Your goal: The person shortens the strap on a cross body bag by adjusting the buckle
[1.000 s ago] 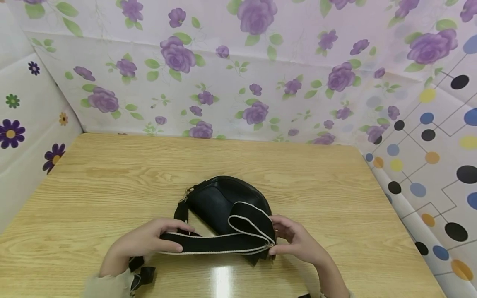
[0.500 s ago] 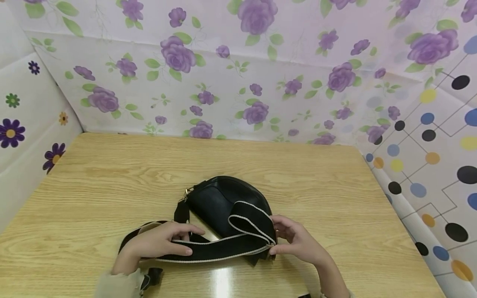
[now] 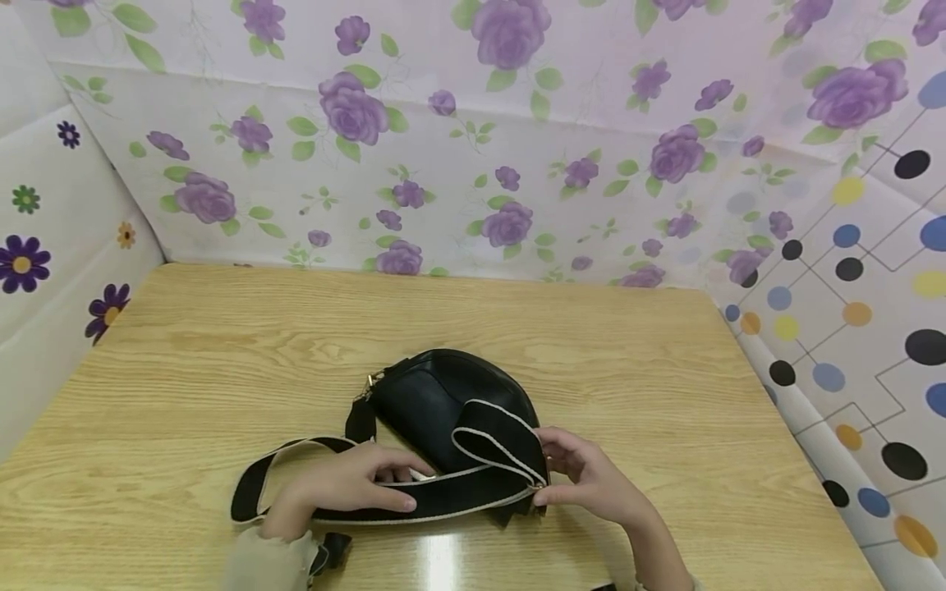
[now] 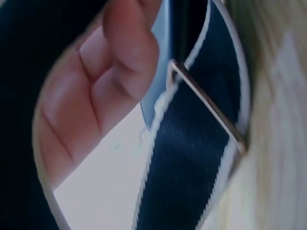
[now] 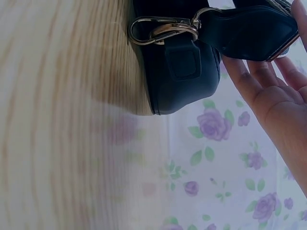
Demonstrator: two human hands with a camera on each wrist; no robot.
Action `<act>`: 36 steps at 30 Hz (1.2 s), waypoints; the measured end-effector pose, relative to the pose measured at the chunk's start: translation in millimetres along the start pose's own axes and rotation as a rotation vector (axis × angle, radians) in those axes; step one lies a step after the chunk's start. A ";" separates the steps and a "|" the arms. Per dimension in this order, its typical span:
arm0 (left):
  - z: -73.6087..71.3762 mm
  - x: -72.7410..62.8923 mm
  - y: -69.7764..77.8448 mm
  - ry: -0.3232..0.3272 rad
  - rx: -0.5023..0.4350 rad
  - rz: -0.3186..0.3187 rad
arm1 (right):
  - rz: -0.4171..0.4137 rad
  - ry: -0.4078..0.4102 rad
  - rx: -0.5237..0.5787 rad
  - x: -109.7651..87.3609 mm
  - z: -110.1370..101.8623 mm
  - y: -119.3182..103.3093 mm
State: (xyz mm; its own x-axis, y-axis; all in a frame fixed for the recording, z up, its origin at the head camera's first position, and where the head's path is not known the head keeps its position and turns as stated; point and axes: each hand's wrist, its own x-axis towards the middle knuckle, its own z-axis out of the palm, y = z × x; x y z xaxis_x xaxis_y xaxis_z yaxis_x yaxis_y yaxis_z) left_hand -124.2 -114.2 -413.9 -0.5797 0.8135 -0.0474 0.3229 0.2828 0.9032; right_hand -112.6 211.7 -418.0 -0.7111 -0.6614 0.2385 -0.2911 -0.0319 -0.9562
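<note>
A black half-moon bag [image 3: 458, 386] lies on the wooden table, its wide black strap [image 3: 458, 492] edged in white. My right hand [image 3: 587, 476] pinches the folded strap beside the bag's right end. The right wrist view shows a gold clip [image 5: 165, 31] and leather strap end [image 5: 249, 31] near those fingers. My left hand [image 3: 362, 480] is over the strap's middle, thumb along its front and fingers loosely bent behind. In the left wrist view the fingers [image 4: 129, 57] are beside the strap, which passes through a metal slider [image 4: 208, 103].
A strap loop [image 3: 247, 492] lies on the table around my left wrist. Flowered cloth [image 3: 443, 164] hangs behind the table [image 3: 628, 353], and dotted cloth [image 3: 850, 369] borders the right side. A dark band end [image 3: 336, 548] hangs by my left sleeve.
My left hand has let go of the strap's far left end and moved right along it. That end has dropped into an open loop. The right hand keeps its place.
</note>
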 end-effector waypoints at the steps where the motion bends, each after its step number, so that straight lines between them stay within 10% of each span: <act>1: 0.6 2.4 1.9 -0.001 -0.006 -0.006 | -0.002 0.000 0.001 -0.1 0.2 0.5; 16: 10.6 38.0 25.7 0.067 -0.031 0.033 | -0.011 -0.009 0.003 1.8 1.3 2.0; 36: 7.8 37.6 24.3 0.038 0.009 0.135 | -0.050 -0.020 -0.003 1.7 0.7 1.9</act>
State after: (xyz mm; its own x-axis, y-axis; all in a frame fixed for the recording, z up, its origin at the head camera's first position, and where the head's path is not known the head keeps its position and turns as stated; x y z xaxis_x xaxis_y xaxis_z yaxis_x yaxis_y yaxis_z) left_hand -132.3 -72.8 -397.1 -0.5586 0.8244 0.0909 0.4063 0.1765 0.8966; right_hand -114.0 209.9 -419.5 -0.6827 -0.6737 0.2830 -0.3281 -0.0634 -0.9425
